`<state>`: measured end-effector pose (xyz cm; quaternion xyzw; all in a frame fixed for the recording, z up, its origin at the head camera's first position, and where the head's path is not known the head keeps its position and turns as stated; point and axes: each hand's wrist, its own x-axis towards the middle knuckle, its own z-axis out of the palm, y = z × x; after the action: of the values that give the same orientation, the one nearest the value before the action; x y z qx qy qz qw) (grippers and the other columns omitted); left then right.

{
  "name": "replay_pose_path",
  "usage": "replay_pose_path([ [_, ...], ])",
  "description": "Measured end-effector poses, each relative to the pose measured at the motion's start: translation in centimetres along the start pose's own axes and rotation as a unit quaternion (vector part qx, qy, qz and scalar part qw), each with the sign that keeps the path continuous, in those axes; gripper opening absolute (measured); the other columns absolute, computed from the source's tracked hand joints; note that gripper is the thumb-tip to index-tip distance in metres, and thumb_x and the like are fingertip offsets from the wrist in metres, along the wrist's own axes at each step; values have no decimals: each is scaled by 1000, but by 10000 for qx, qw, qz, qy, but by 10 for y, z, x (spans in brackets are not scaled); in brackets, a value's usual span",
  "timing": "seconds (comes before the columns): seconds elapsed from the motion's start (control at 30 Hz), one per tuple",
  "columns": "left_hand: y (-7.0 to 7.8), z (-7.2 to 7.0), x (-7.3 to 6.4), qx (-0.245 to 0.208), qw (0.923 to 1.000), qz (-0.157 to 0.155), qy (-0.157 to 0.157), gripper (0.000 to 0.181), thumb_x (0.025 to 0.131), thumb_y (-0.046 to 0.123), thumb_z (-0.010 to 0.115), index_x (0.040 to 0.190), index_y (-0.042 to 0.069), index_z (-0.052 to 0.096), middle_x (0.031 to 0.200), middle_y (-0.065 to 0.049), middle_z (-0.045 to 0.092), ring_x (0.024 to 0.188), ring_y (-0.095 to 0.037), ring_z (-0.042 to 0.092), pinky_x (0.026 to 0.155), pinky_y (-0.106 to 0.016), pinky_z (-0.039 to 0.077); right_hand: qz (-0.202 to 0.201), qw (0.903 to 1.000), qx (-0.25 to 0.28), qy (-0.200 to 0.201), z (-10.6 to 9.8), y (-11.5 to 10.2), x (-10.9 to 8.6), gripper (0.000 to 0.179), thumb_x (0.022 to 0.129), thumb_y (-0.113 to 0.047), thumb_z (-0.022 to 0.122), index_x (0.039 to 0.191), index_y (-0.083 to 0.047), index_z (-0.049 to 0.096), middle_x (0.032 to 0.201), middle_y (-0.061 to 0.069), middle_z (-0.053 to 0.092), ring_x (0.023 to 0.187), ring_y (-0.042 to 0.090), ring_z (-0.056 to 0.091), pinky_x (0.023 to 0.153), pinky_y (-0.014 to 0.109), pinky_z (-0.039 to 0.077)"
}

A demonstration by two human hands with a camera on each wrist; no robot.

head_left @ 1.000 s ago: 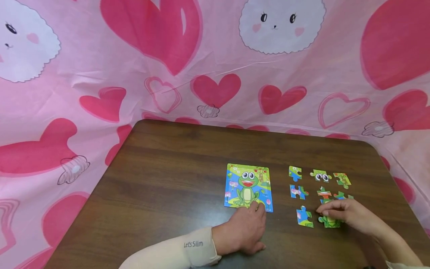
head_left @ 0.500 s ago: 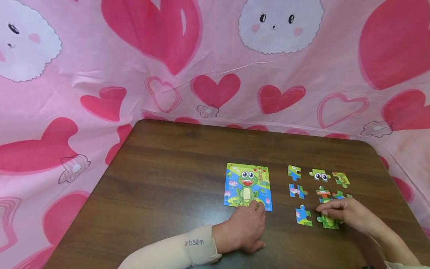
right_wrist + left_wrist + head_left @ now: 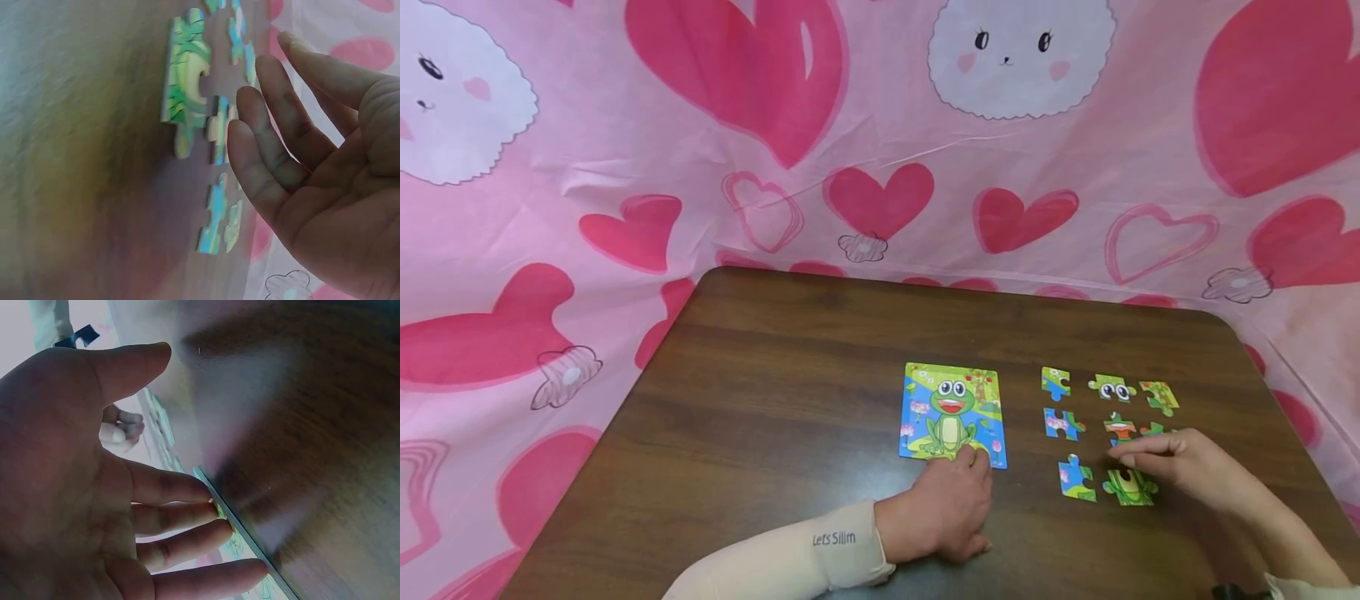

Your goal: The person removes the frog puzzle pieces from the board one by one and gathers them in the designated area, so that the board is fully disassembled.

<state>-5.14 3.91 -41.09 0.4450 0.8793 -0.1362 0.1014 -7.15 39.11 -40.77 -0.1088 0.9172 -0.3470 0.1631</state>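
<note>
My left hand (image 3: 942,507) rests with its fingertips on the near edge of a square frog puzzle board (image 3: 952,408). In the left wrist view the fingers of this hand (image 3: 75,469) lie extended against the board's edge (image 3: 250,540), with the thumb apart. My right hand (image 3: 1198,467) hovers over loose jigsaw pieces to the right of the board. Closest to it are the frog-belly piece (image 3: 1131,488) and the red-mouth piece (image 3: 1120,427). In the right wrist view, the loosely bent fingers of this hand (image 3: 325,144) hold nothing. It partly hides a green-and-blue piece (image 3: 1152,429).
More jigsaw pieces lie apart in rows: a corner piece (image 3: 1056,382), an eyes piece (image 3: 1112,389), a tree piece (image 3: 1161,397), a flower piece (image 3: 1063,424) and a lower-left piece (image 3: 1077,479). The brown table (image 3: 760,417) meets a pink heart-patterned cloth (image 3: 880,200).
My right hand has lifted slightly up and away from the frog-belly piece, which now shows more fully. The left hand stays at the board's edge.
</note>
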Motion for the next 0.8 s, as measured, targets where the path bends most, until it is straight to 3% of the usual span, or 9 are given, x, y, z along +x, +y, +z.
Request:
replay_pose_path([
  [0.13, -1, 1, 0, -68, 10000, -19, -9, 81, 86, 78, 54, 138, 16, 58, 134, 1, 52, 113, -13, 49, 59, -25, 48, 110, 9992, 369, 69, -2, -10, 6, 23, 99, -16, 65, 116, -6, 76, 110, -12, 76, 99, -13, 62, 75, 16, 53],
  [0.37, -4, 2, -1, -195, 9997, 72, 83, 79, 87, 77, 55, 138, 16, 57, 128, 3, 52, 108, -12, 50, 60, -23, 47, 199, 9931, 1151, -59, 0, -29, 23, 38, 106, -22, 54, 131, 5, 63, 110, 5, 78, 95, 7, 73, 77, 26, 59],
  [0.57, -7, 5, -1, -284, 9994, 137, 173, 78, 88, 76, 53, 139, 17, 57, 127, 3, 53, 106, -12, 49, 61, -23, 46, 32, 9885, 1499, -189, 6, -40, 40, 43, 109, -22, 47, 135, 11, 56, 108, 8, 75, 95, 14, 74, 78, 28, 60],
  [0.8, -11, 5, -3, -291, 9992, 133, 226, 77, 89, 76, 51, 140, 18, 57, 125, 5, 55, 106, -12, 50, 58, -24, 44, 331, 9801, 1940, -249, 23, -58, 56, 47, 108, -27, 49, 136, 10, 56, 109, 10, 76, 95, 16, 74, 79, 29, 60],
])
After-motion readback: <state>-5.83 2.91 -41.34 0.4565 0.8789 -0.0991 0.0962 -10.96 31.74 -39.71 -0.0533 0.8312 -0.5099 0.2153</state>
